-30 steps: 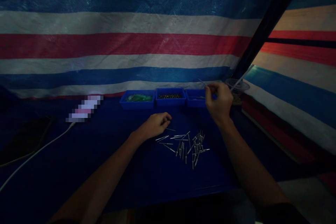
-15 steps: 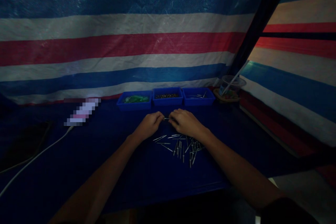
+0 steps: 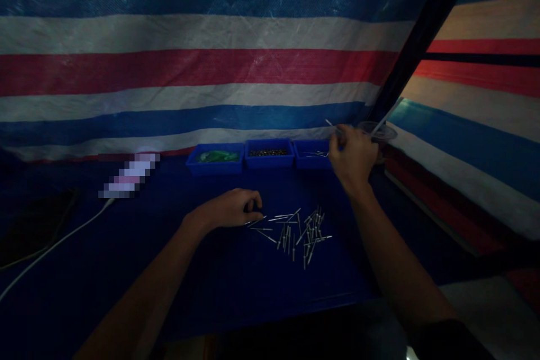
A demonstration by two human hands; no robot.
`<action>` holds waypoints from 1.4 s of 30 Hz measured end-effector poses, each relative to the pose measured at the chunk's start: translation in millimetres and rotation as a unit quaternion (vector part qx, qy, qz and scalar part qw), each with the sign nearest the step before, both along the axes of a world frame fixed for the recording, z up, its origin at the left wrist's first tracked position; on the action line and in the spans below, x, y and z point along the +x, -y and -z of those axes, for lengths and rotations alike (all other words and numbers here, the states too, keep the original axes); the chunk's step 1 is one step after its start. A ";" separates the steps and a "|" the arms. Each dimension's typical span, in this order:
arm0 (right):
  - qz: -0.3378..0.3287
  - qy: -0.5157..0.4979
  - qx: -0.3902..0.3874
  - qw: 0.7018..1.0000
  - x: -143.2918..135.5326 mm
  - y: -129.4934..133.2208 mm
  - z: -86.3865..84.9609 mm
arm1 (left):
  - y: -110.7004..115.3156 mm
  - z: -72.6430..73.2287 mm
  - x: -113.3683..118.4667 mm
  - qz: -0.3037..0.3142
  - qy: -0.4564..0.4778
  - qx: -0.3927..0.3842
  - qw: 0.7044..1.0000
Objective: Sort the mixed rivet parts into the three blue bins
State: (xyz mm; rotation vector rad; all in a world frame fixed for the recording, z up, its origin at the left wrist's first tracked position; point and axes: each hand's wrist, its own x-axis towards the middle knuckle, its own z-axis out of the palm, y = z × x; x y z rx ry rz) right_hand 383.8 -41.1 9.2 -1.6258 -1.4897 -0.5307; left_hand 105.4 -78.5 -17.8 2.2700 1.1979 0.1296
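Held up in the closed fingers of my right hand (image 3: 354,160) is a thin metal pin (image 3: 329,122), its tip pointing up and left. This hand is above the right end of the right-hand blue tray (image 3: 310,164), which has a few similar pins in it. My left hand (image 3: 236,207) rests low over the table, thumb and curled fingers apart with a gap between them. Its thumb is beside the nearest of several loose silver pins (image 3: 288,239), some with a thicker collar, that are scattered across the dark blue tabletop (image 3: 236,287).
At the back, a blue tray (image 3: 215,167) contains green plastic, and the middle blue tray (image 3: 269,161) contains small brassy pieces. A clear tub (image 3: 383,131) with a white stick is partly behind my right hand. On the left are a blurred-out phone-like object, a white cable (image 3: 63,242) and a dark flat object (image 3: 40,225).
My hands have parted. The right one has moved up and right to the right-hand tray with a pin; the left has dropped slightly toward the loose pins, its fingers loosened.
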 end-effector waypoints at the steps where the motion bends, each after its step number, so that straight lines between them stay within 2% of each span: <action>1: 0.022 0.016 -0.055 0.998 0.9 -3.0 4.4 | 0.9 -0.5 0.8 0.003 -0.005 -0.007 1.000; 3: 0.025 0.044 -0.141 0.989 -3.7 -4.2 13.7 | 1.8 -0.2 3.4 0.005 -0.014 -0.019 1.000; 5: -0.026 0.055 -0.182 0.981 -16.2 0.5 21.4 | 1.7 2.3 6.0 0.013 -0.022 -0.011 1.000; 8: -0.170 0.064 -0.210 0.961 -42.2 13.3 29.4 | 0.5 9.3 8.6 0.026 -0.018 0.077 0.997; 11: -0.304 0.075 -0.232 0.921 -64.3 24.9 36.1 | -1.4 14.7 11.3 0.017 0.003 0.149 0.989; 13: -0.359 0.068 -0.236 0.900 -72.3 29.7 38.9 | -3.2 15.0 13.7 -0.011 0.063 0.131 0.989; 15: -0.399 0.048 -0.224 0.888 -74.9 32.3 39.0 | -5.4 13.2 16.1 -0.051 0.160 0.076 0.983; 17: -0.431 0.026 -0.200 0.880 -73.9 33.6 36.6 | -7.4 11.0 18.0 -0.094 0.255 0.021 0.962; 20: -0.459 0.009 -0.169 0.872 -70.6 34.7 31.5 | -8.9 9.2 19.4 -0.133 0.337 -0.017 0.932; 25: -0.469 0.036 -0.169 0.866 -66.8 37.9 23.9 | -7.6 8.4 21.8 -0.126 0.380 -0.024 0.916; 28: -0.456 0.049 -0.096 0.884 -59.5 40.0 13.7 | -7.2 6.0 20.3 -0.125 0.351 0.026 0.927; 30: -0.400 0.024 0.008 0.916 -48.5 38.3 5.0 | -7.3 4.0 15.2 -0.120 0.276 0.086 0.950; 32: -0.299 -0.022 0.108 0.948 -32.2 31.1 -1.1 | -7.1 2.4 7.3 -0.097 0.152 0.135 0.974; 34: -0.192 -0.053 0.134 0.971 -13.5 18.3 -1.4 | -6.7 2.1 -1.1 -0.064 0.022 0.142 0.988; 36: -0.127 -0.040 0.048 0.990 2.2 3.8 4.0 | -6.4 3.0 -6.5 -0.043 -0.061 0.123 0.990; 38: -0.100 -0.009 -0.077 0.992 8.7 -5.8 12.0 | -6.5 5.1 -7.1 -0.040 -0.089 0.113 0.989; 40: -0.110 0.007 -0.158 0.981 2.3 -6.2 18.5 | -7.3 7.7 -3.7 -0.046 -0.075 0.123 0.989; 42: -0.173 0.014 -0.190 0.966 -15.5 2.7 21.9 | -8.7 10.2 1.7 -0.060 -0.037 0.131 0.989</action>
